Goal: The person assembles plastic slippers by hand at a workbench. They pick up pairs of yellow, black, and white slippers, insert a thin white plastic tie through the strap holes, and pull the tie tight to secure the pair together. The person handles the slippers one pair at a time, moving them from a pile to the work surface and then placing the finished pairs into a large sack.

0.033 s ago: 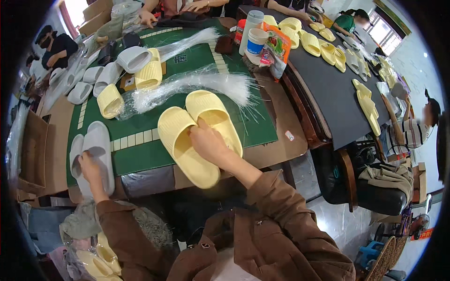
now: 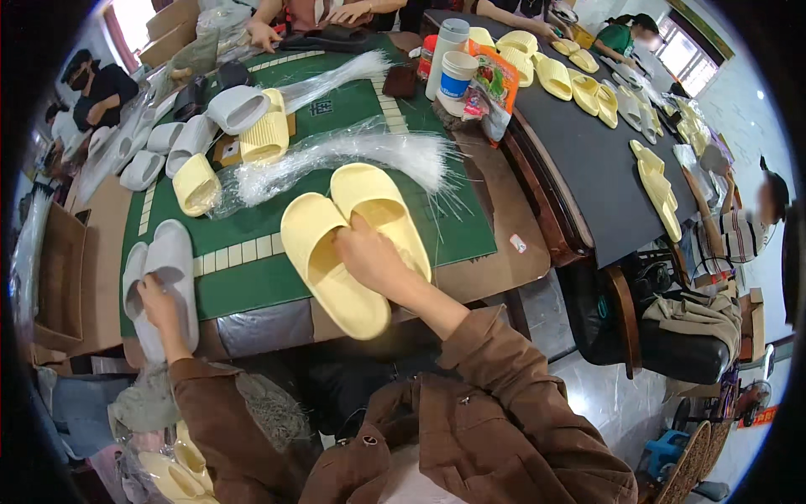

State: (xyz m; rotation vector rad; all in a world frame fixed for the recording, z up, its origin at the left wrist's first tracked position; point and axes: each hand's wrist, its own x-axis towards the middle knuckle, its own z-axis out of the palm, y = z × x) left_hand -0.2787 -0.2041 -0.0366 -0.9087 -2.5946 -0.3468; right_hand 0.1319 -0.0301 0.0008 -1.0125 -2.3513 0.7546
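The right hand (image 2: 369, 256) rests with fingers closed on the pair of yellow slippers (image 2: 353, 239), which lie side by side at the near edge of the green mat (image 2: 453, 227), long axes running away from the person, toes far. The left hand (image 2: 155, 298) grips a pair of grey slippers (image 2: 164, 269) well off to the left, at the table edge (image 2: 504, 277).

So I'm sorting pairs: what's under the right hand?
The right hand rests on two yellow slippers lying side by side on the green mat. Their inner edges beneath it are hidden.
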